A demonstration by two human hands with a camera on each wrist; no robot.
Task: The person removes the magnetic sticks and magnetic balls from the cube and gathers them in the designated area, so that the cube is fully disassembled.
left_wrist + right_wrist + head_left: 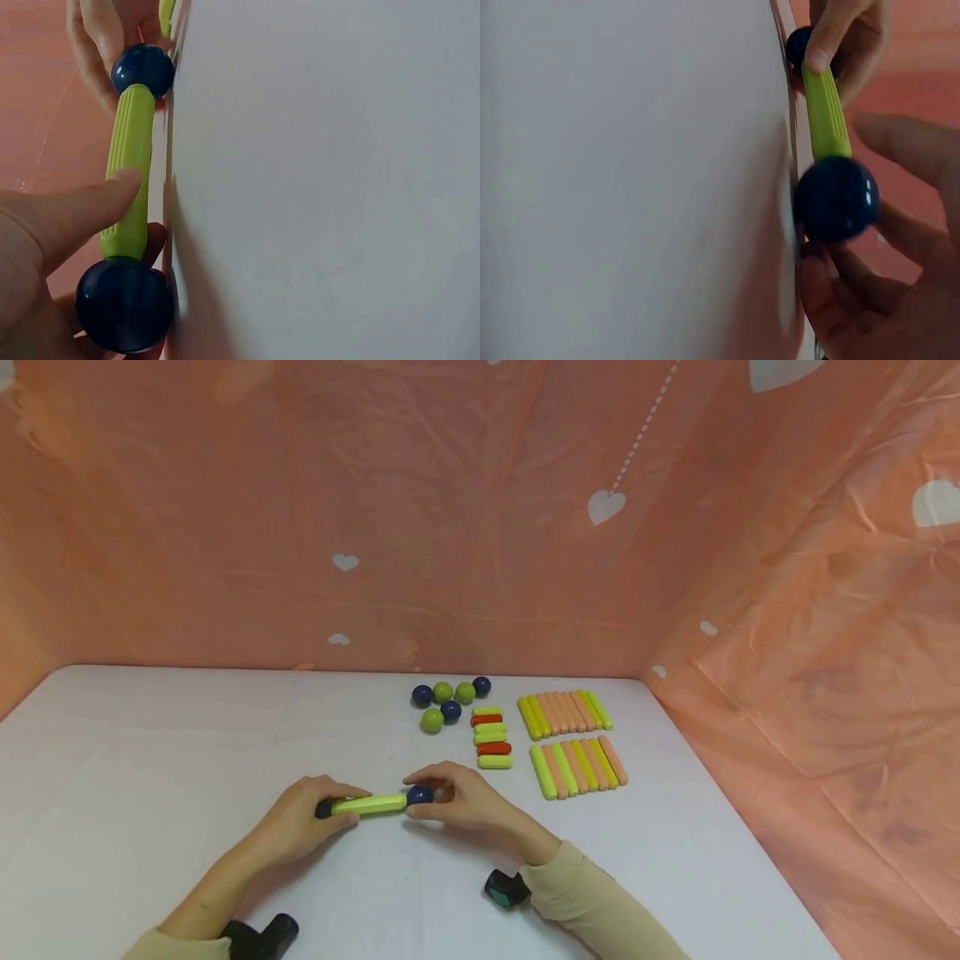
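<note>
My left hand (300, 818) grips a yellow-green toy rod (371, 805) near its left end, the thumb lying along the rod in the left wrist view. A dark blue ball (125, 305) sits at that end, by the palm. Against the rod's other end is a second dark blue ball (837, 199). Around this ball curl the fingers of my right hand (461, 795), though one upper fingertip stands apart from it in the right wrist view. Rod and balls lie in one line, close over the white table (225, 735).
Behind the hands lie several green and dark blue balls (432, 720). Beside them is a column of short green and red rods (493, 748). Further right are two rows of longer rods, an upper row (562, 713) and a lower row (577, 767). An orange curtain (450, 527) hangs behind.
</note>
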